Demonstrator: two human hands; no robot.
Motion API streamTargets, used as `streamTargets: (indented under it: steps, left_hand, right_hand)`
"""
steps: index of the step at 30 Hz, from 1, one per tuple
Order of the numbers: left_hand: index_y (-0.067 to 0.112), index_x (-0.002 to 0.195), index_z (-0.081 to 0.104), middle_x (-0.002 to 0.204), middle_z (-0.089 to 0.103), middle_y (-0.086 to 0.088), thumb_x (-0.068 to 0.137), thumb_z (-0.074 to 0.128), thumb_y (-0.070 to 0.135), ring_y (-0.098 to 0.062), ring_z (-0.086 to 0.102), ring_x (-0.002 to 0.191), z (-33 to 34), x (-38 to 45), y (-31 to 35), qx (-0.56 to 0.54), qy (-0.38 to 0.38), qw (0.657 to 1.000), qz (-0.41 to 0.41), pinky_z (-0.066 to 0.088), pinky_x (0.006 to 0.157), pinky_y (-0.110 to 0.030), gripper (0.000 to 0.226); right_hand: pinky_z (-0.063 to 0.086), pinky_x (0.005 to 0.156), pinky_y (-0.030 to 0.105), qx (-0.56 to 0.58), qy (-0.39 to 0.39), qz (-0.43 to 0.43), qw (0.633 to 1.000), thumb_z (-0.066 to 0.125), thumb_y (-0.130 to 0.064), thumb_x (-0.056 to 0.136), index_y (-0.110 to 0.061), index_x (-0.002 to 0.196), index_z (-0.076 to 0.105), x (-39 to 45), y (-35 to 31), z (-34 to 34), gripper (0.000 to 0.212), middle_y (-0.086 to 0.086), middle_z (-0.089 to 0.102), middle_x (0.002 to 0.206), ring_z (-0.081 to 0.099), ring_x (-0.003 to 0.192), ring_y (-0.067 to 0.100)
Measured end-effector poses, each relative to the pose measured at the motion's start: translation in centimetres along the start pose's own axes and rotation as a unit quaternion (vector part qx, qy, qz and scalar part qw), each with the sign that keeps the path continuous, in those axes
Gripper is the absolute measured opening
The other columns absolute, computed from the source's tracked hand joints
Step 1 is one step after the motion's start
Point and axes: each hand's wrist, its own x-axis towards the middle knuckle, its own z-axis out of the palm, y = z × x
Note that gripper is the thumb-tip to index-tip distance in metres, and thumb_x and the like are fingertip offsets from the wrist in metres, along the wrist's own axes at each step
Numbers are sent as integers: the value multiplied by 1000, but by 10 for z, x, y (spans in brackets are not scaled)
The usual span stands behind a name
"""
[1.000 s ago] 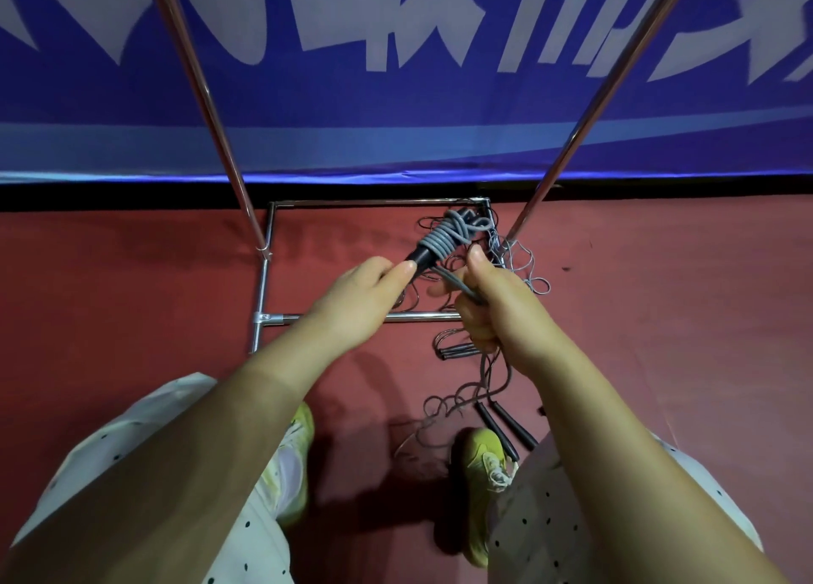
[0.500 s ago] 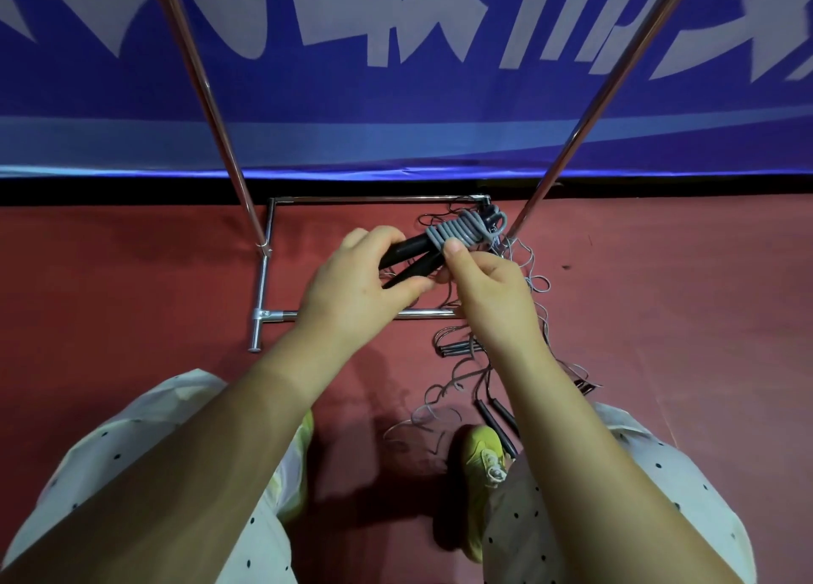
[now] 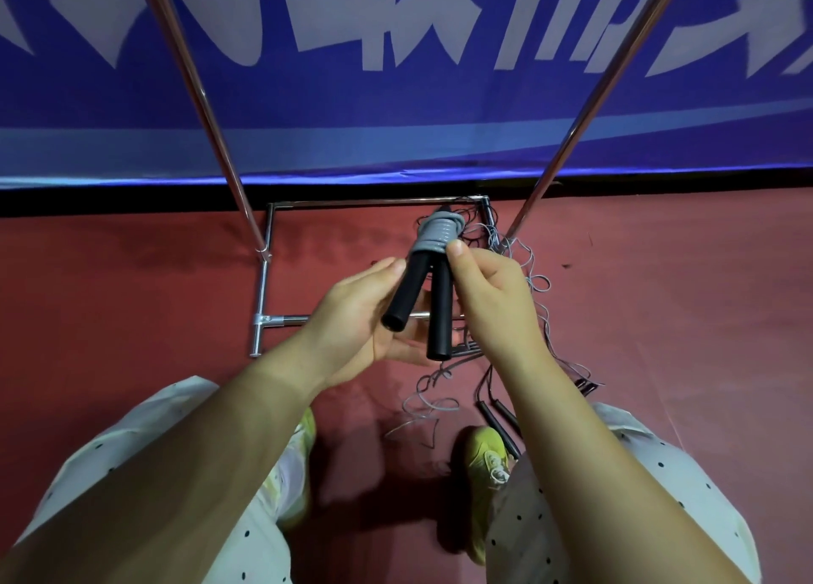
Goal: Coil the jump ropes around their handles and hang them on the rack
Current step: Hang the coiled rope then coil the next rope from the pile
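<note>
handles (image 3: 433,306) now swung toward the body, above red floor (image 3: 660,319), blue banner (image 3: 396,99) behind

Black handles (image 3: 418,293), grey rope coil (image 3: 440,231), red floor (image 3: 132,302).

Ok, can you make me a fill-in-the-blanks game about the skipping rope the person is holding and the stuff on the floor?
1. The two handles in the hands are coloured ____.
2. The grey rope is coiled around the ____ ends of the handles.
3. More loose ropes lie on the ____ floor.
4. The person's shoes are coloured ____.

Missing words: black; top; red; yellow
</note>
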Motion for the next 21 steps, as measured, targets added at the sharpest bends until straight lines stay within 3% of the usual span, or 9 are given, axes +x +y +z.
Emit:
streamTargets:
  steps: [3, 6, 8, 11, 13, 17, 21]
  left_hand:
    - [8, 120, 52, 97, 68, -17, 81, 44, 41, -35, 69, 79, 2, -1, 1, -44, -42, 997, -51, 58, 64, -48, 52]
    - [8, 103, 63, 84, 70, -10, 82, 50, 38, -32, 71, 75, 3, -2, 1, -80, -53, 992, -79, 57, 71, -51, 39]
    - [8, 97, 61, 76, 67, -8, 82, 57, 30, -28, 69, 67, 5, -2, -2, -76, -49, 992, -84, 58, 66, -47, 27]
    - [14, 95, 58, 72, 58, -5, 83, 49, 52, -19, 57, 55, 5, -1, -4, -72, -43, 991, -107, 53, 53, -31, 41]
    - [17, 94, 57, 71, 54, -5, 77, 44, 59, -18, 52, 53, 2, 2, -3, -39, -38, 991, -119, 47, 51, -28, 47]
    - [9, 90, 60, 66, 53, -5, 78, 44, 59, -16, 49, 51, -1, 2, 1, 59, -13, 990, -129, 43, 48, -24, 54]
    - [7, 84, 56, 59, 52, -2, 98, 37, 46, -13, 47, 46, 1, 12, -1, 250, 98, 963, -22, 39, 44, -23, 45]
  right_hand:
    - [29, 50, 26, 14, -12, -8, 1000, 50, -43, 91, -9, 56, 44, -1, -5, -5, 49, -6, 40, 50, 37, 50, 10]
    - [27, 46, 15, -2, -31, -14, 999, 54, -26, 98, -19, 52, 43, 0, -7, -10, 48, -14, 41, 40, 37, 41, 1]
    - [25, 45, 15, -30, -48, -17, 998, 56, -25, 96, -17, 54, 44, 1, -6, -14, 45, -14, 37, 42, 36, 41, 1]
    - [27, 48, 22, -64, -72, -6, 995, 58, -32, 94, -4, 63, 53, 3, -3, -18, 42, -9, 38, 53, 34, 50, 6]
    - [28, 51, 27, -88, -93, -2, 992, 57, -34, 95, 0, 70, 56, 2, -2, -22, 42, -2, 41, 59, 36, 54, 9]
    - [35, 52, 37, -132, -119, 10, 984, 53, -37, 96, -12, 68, 56, 1, -1, -24, 37, 3, 47, 62, 43, 56, 14]
    - [43, 60, 41, -175, -126, 32, 976, 46, -41, 98, -9, 79, 60, 6, 1, -17, 40, 11, 56, 68, 50, 62, 19]
